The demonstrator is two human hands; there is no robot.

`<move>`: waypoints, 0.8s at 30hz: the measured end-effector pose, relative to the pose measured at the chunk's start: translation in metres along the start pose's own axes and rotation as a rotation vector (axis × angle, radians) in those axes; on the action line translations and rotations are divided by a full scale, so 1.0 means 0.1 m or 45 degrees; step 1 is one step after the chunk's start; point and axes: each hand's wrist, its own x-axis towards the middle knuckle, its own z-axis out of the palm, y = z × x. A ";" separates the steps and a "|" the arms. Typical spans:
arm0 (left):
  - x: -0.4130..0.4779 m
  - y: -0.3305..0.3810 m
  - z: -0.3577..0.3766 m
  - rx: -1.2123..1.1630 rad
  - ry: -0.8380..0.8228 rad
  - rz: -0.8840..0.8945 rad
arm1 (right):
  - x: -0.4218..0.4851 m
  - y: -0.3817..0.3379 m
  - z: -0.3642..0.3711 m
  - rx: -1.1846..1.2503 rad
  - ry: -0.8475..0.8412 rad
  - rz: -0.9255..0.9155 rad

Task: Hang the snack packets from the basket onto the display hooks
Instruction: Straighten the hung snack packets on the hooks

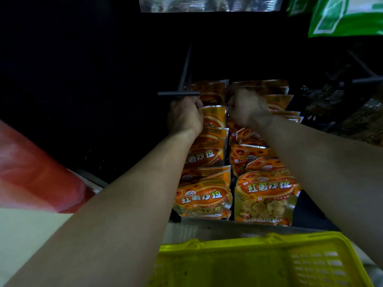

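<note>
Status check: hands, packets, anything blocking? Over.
Left grip pinching an orange packet top by the hook. Right grip curled at right row, hold unclear. Yellow basket below, nothing blocking.

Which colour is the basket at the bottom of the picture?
The basket is bright yellow, shown in the head view, the only one.

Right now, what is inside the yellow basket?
Only the basket's own slotted yellow walls show inside; nothing else is visible there. Its left edge lies behind the left forearm, and its near part runs out of the frame.
</note>
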 end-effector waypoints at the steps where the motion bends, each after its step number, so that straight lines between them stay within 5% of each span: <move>1: 0.01 0.00 0.00 -0.006 0.014 -0.003 | 0.05 0.01 -0.01 0.051 -0.014 0.002; 15: 0.02 -0.04 0.01 -0.011 -0.001 0.023 | 0.13 0.00 -0.11 0.169 0.212 0.058; 24: 0.07 -0.01 -0.01 0.011 0.051 0.088 | 0.16 0.05 -0.07 0.185 0.144 0.084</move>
